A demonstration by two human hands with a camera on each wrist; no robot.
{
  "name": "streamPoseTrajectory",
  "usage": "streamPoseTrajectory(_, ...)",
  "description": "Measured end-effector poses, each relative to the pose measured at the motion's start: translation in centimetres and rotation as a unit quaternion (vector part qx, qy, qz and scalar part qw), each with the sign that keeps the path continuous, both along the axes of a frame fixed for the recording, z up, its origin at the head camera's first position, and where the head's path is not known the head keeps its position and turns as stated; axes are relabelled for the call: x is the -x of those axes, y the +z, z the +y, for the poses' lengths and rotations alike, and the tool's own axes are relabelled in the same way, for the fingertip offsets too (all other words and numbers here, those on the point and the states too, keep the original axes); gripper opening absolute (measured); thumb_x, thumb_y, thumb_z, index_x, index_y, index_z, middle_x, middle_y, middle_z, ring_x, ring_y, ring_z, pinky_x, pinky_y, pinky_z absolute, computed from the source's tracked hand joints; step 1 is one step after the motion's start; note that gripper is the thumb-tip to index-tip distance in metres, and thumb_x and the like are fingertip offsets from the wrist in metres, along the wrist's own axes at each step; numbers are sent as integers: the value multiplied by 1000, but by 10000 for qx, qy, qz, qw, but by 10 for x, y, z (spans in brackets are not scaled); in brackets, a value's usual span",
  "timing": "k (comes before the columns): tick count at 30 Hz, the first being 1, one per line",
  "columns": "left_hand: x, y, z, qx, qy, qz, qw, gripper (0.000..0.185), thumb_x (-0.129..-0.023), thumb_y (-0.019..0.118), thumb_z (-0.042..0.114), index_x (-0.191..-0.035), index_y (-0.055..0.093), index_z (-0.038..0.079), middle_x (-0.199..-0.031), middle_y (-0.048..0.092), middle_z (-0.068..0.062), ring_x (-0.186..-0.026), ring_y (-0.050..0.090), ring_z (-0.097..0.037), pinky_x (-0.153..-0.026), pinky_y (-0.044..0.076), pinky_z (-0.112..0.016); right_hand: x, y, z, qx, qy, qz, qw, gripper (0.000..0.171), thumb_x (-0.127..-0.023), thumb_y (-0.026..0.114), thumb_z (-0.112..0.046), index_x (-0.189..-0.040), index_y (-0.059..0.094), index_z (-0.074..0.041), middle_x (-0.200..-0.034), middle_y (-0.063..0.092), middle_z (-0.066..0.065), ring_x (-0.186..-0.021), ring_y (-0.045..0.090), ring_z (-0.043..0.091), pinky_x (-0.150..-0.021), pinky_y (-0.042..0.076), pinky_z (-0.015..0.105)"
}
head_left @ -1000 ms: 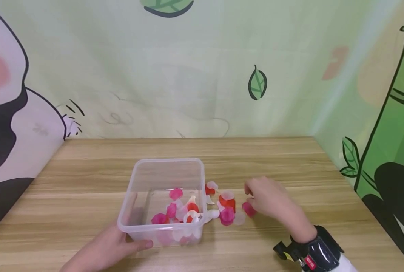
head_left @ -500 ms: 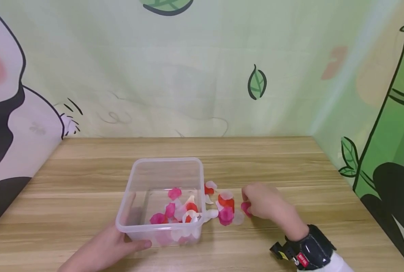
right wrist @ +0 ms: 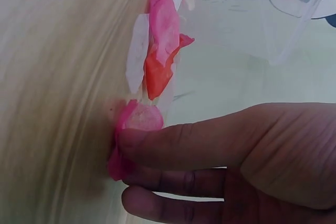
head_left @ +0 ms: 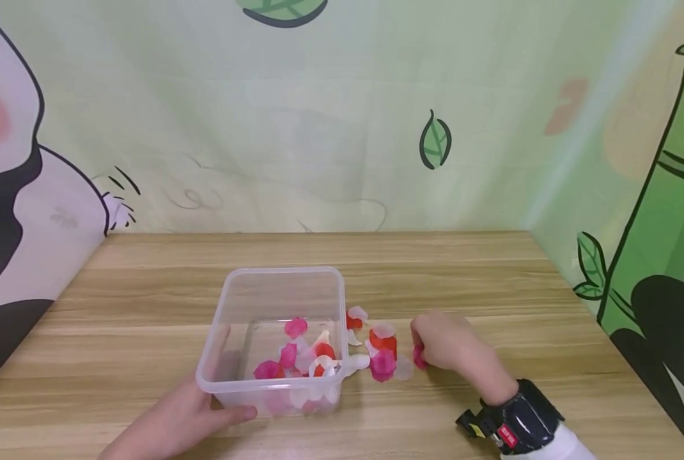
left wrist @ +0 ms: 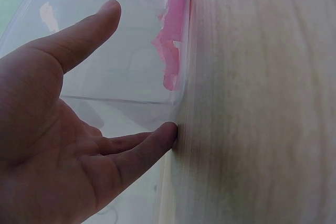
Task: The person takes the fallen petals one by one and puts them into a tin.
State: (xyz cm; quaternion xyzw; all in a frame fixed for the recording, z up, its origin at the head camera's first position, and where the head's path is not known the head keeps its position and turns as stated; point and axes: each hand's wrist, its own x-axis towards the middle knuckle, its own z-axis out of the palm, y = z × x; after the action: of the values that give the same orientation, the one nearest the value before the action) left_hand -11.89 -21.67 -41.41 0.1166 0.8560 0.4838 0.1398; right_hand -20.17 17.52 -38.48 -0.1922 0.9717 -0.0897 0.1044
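A clear plastic container [head_left: 212,387] stands on the wooden table, with pink, white and red petals [head_left: 269,369] inside, mostly toward its right half. My left hand [head_left: 189,415] rests against the container's near-left corner, thumb along the front wall and fingers along the left wall. In the left wrist view those fingers [left wrist: 144,153] look straight and spread. To the right of the container, my right hand [head_left: 448,342] pinches a bright pink petal [right wrist: 142,116] between thumb and fingertips, at the tabletop. Loose petals [head_left: 383,365] lie between this hand and the container.
The wooden table [head_left: 146,281] reaches back to a printed cloth backdrop [head_left: 342,128] with leaf and panda drawings. A white piece [head_left: 358,363] lies against the container's right wall. A black camera strap [head_left: 528,415] circles my right wrist.
My right hand has come down slightly and to the left onto the pink petal, and its fingers have closed on it. The left hand stays against the container.
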Motion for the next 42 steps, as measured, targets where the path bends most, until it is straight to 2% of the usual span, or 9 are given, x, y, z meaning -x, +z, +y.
streamPoseTrajectory(5, 0, -1, -1, -6, -81, 162, 9998, 124, -84, 86, 37, -165, -8, 28, -161, 29, -20, -139, 37, -45, -103, 43, -59, 1, 2, 1, 56, -127, -42, 9999, 21, -82, 79, 0, -73, 65, -12, -70, 55, -3, -65, 52, 17, -56, 45, 32)
streamPoseTrajectory(11, 0, -2, -2, -54, -203, 427, 9989, 123, -85, 86, 36, -165, -6, 23, -160, 29, -21, -136, 39, -43, -101, 48, -51, 2, 9, 0, 326, -263, 72, 9991, 23, -85, 83, -6, -73, 65, -13, -68, 56, -4, -63, 52, 16, -57, 44, 32)
streamPoseTrajectory(14, 0, -2, -2, 2, -157, 403, 9991, 123, -84, 86, 37, -165, -6, 23, -159, 31, -21, -136, 40, -43, -101, 47, -54, 2, 13, -1, 394, -233, 257, 9986, 21, -85, 82, -6, -74, 66, -13, -67, 56, -5, -62, 52, 16, -58, 44, 32)
streamPoseTrajectory(19, 0, -1, -2, 72, -46, 246, 9997, 124, -83, 87, 38, -165, -5, 25, -161, 30, -21, -138, 39, -45, -102, 44, -59, 1, 19, -5, 617, -44, 840, 9945, 19, -87, 81, -7, -76, 67, -14, -69, 58, -6, -63, 51, 14, -58, 45, 31)
streamPoseTrajectory(22, 0, -2, -3, 56, -93, 292, 9995, 124, -84, 86, 36, -165, -7, 23, -160, 30, -23, -138, 39, -47, -102, 44, -61, -1, 23, -9, 876, 66, 1185, 9891, 16, -88, 81, -7, -79, 70, -15, -72, 61, -7, -65, 53, 12, -59, 46, 30)
streamPoseTrajectory(27, 1, -1, -2, -20, -36, 129, 9999, 125, -84, 87, 35, -165, -7, 26, -159, 33, -23, -137, 39, -46, -101, 45, -60, -5, 28, -17, 1423, 113, 1526, 9779, 9, -88, 80, -4, -87, 76, -13, -75, 65, -6, -62, 52, 9, -54, 45, 26)
streamPoseTrajectory(34, -1, -6, -3, 261, -131, 1214, 9922, 123, -82, 88, 38, -166, 1, 20, -143, 52, -23, -127, 52, -38, -97, 50, -39, -14, 36, -29, 1974, 415, 2323, 9515, 12, -85, 81, -1, -90, 77, -12, -76, 67, -7, -63, 52, 6, -55, 46, 23)
streamPoseTrajectory(38, 0, -5, -3, 272, -128, 1304, 9910, 122, -81, 89, 38, -166, 3, 18, -141, 53, -24, -127, 54, -40, -97, 51, -42, -21, 41, -35, 2224, 571, 2518, 9401, 14, -83, 83, -1, -90, 77, -12, -80, 69, -6, -66, 55, 5, -58, 47, 22)
streamPoseTrajectory(42, 1, -5, -2, 96, -171, 1225, 9923, 124, -81, 90, 35, -166, 1, 21, -148, 47, -27, -132, 49, -45, -98, 49, -46, -26, 44, -39, 2485, 762, 2535, 9318, 18, -80, 85, 1, -91, 78, -11, -84, 71, -5, -69, 58, 5, -60, 49, 21)
